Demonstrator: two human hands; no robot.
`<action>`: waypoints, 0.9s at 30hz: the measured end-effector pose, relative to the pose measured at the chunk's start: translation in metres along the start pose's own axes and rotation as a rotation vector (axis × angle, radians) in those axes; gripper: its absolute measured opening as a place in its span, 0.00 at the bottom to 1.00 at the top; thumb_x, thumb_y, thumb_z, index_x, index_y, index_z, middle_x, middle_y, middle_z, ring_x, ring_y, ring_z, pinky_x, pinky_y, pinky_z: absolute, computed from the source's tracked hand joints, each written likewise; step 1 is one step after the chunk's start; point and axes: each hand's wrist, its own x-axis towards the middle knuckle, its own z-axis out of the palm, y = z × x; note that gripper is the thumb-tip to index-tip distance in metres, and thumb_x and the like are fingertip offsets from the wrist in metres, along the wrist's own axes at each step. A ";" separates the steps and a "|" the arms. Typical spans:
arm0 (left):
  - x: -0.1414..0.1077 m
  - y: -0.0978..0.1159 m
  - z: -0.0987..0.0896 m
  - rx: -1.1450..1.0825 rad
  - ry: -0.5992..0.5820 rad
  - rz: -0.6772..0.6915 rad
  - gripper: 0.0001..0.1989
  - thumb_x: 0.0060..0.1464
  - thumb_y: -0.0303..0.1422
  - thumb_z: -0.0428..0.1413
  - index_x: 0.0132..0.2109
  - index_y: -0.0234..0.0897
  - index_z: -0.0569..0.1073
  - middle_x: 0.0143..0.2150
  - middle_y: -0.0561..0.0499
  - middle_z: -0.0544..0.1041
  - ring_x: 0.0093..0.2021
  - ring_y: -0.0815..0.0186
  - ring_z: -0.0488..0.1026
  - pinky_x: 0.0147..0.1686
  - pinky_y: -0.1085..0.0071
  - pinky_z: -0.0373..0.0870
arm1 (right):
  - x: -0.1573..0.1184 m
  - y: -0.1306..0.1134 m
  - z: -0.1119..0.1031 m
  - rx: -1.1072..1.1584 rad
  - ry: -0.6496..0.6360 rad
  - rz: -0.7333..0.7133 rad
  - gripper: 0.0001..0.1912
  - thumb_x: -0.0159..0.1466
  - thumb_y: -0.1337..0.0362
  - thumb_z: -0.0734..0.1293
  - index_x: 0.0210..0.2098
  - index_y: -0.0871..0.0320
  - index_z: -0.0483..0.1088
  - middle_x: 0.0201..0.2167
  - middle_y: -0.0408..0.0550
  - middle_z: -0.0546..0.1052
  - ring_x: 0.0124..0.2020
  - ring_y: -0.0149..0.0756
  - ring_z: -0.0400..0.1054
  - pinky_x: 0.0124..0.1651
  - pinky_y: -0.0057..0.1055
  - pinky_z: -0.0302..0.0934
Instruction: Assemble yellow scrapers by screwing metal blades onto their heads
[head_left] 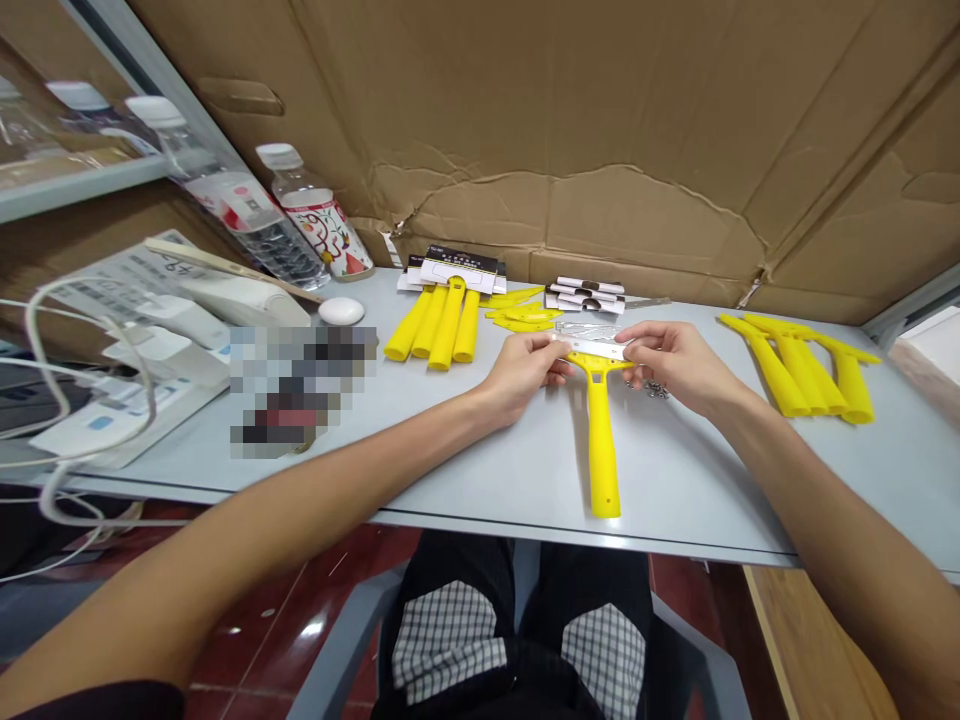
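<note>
One yellow scraper (604, 445) is in hand over the bench (487, 490), to the right of the four-handle bundle (450, 320) and nearer the person than it. The scraper's long axis runs almost straight front to back: the crosswise head is at the far end, and the butt of the grip points at the person, slanting a little to the right. One white strip (596, 348) lies along the head, crosswise to the grip, its right end slightly nearer the person.

The left hand (529, 375) is closed in a pinch, thumb and fingers on the strip's left end. The right hand (671, 362) pinches the right end the same way, fingers curled under. Small metal pieces (657, 390) sit just beside the right hand, too small to count.

The bundle itself has four yellow handles under printed cards. Just to its right lie flat yellow pieces (525, 316), overlapping, at least three, and further right a small stack of folded cards (589, 296), its number unclear. Well to the right of the bundle are three T-shaped yellow handles (806, 372), their grips toward the person. To its left is one white rounded object (342, 311); beyond that, left and farther back, stand two capped bottles (326, 225).
</note>
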 end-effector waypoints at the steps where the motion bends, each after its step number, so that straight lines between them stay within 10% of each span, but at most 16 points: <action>1: 0.000 0.001 0.000 -0.005 0.006 -0.001 0.05 0.63 0.22 0.61 0.45 0.29 0.81 0.38 0.45 0.85 0.27 0.72 0.77 0.28 0.75 0.71 | 0.000 -0.001 0.001 -0.001 0.006 -0.009 0.12 0.58 0.66 0.78 0.41 0.60 0.79 0.23 0.47 0.79 0.24 0.34 0.73 0.28 0.30 0.68; 11: -0.003 0.006 0.002 -0.043 0.059 -0.025 0.15 0.62 0.22 0.62 0.55 0.32 0.75 0.30 0.51 0.81 0.27 0.69 0.78 0.30 0.73 0.74 | 0.000 0.002 0.002 -0.003 0.033 -0.041 0.12 0.58 0.65 0.79 0.41 0.58 0.79 0.25 0.47 0.80 0.25 0.35 0.75 0.30 0.31 0.70; 27: -0.002 0.003 0.001 -0.058 0.066 -0.012 0.06 0.61 0.20 0.61 0.35 0.31 0.78 0.32 0.49 0.81 0.29 0.72 0.77 0.36 0.73 0.75 | 0.003 0.005 -0.002 0.065 -0.017 -0.022 0.16 0.61 0.56 0.81 0.42 0.57 0.79 0.34 0.50 0.82 0.29 0.36 0.78 0.32 0.32 0.72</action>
